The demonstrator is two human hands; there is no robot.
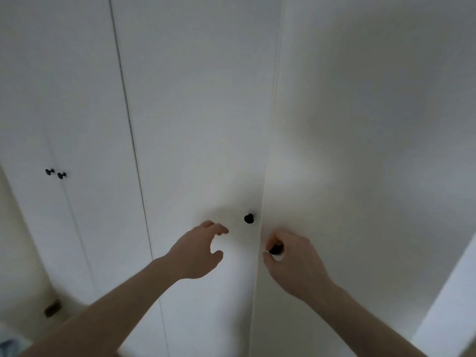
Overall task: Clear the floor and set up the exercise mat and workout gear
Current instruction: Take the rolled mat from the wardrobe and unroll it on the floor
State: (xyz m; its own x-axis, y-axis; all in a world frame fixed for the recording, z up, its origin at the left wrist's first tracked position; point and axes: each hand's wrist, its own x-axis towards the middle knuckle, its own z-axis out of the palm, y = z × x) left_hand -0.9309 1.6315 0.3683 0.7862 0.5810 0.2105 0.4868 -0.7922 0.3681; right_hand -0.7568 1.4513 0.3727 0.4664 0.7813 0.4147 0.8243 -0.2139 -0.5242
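My right hand [291, 256] pinches the right door's black knob [276, 249] to pull the wardrobe open, my left hand [199, 249] reaches half-open, holding nothing, toward the left knob [248, 218]; mat and gear are not visible, presumably inside.

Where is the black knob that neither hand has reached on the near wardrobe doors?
In the head view, the free black knob sits low centre on the left door, just left of the door seam, up and right of the left hand.
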